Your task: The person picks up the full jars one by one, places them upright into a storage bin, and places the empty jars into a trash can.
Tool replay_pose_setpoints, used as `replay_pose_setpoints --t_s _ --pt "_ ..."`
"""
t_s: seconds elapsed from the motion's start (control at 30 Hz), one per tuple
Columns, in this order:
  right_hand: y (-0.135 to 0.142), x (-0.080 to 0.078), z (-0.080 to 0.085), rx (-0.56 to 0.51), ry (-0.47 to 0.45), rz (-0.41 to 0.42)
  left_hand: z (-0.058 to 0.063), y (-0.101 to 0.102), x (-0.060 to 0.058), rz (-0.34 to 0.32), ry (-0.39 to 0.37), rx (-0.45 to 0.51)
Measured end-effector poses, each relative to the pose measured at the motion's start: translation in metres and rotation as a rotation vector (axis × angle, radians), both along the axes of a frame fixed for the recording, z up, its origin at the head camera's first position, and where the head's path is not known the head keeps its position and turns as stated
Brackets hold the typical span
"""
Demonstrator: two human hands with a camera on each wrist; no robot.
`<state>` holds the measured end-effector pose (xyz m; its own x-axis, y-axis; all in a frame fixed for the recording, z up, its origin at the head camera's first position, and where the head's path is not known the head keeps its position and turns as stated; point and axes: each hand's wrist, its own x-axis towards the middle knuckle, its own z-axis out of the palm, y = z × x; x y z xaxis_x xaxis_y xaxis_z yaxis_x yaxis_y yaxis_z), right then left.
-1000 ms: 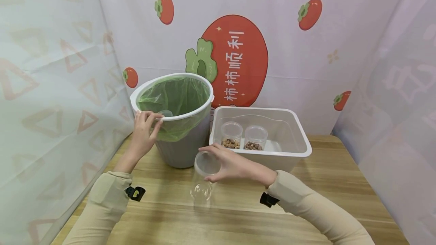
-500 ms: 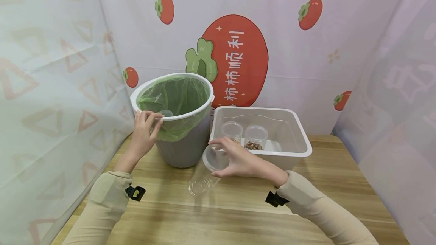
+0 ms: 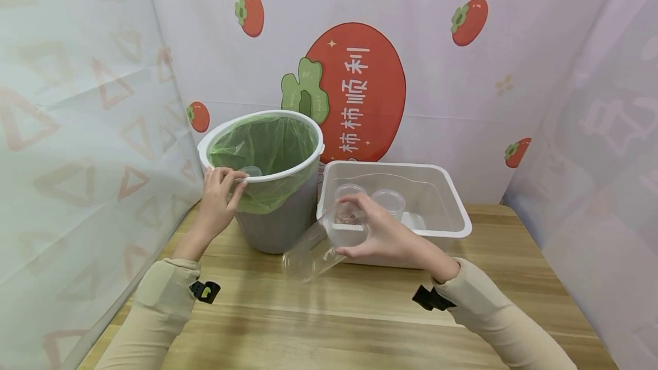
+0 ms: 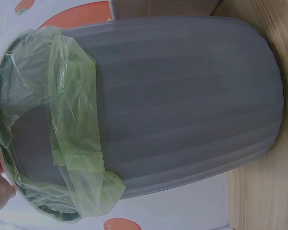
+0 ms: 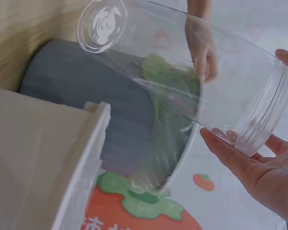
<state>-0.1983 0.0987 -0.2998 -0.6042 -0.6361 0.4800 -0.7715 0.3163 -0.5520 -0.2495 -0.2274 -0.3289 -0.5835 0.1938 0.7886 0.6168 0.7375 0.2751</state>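
My left hand (image 3: 218,201) pinches the near left rim of a grey trash bin (image 3: 277,227), lined with a green plastic bag (image 3: 262,201). A clear round plastic edge (image 3: 250,171) shows inside the bin beside its fingertips. My right hand (image 3: 377,236) grips a tall clear plastic jar (image 3: 311,256) around its mouth end. The jar is tilted, base down and left, mouth up and right, in front of the gap between bin and tub. In the right wrist view, a little brownish matter shows inside the jar (image 5: 206,72) near the mouth.
A white tub (image 3: 459,229) stands right of the bin. It holds two round clear containers, one at left (image 3: 351,190), one at right (image 3: 389,201), partly hidden by my right hand. The wooden table (image 3: 247,324) meets a printed cloth backdrop (image 3: 411,130).
My right hand has moved right and slightly up with the jar, which went from nearly upright to strongly tilted. It now overlaps the tub's near rim. My left hand stays at the bin rim.
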Motion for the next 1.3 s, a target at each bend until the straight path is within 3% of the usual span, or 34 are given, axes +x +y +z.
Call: replay_pose_setpoints --t_s 0.23,0.73,1.0,1.3 --pt "0.013 -0.003 0.013 -0.060 0.084 -0.042 -0.001 0.000 0.000 0.001 -0.009 0.002" --pt "0.029 -0.009 0.038 -0.247 0.006 -0.075 -0.001 0.000 0.000 0.000 0.007 0.001" --pt "0.034 -0.011 0.049 -0.343 -0.061 -0.155 0.000 0.000 0.001 0.007 -0.008 -0.002" --pt "0.030 -0.019 0.061 -0.487 -0.101 -0.185 0.000 0.000 0.001 0.011 -0.024 0.004"
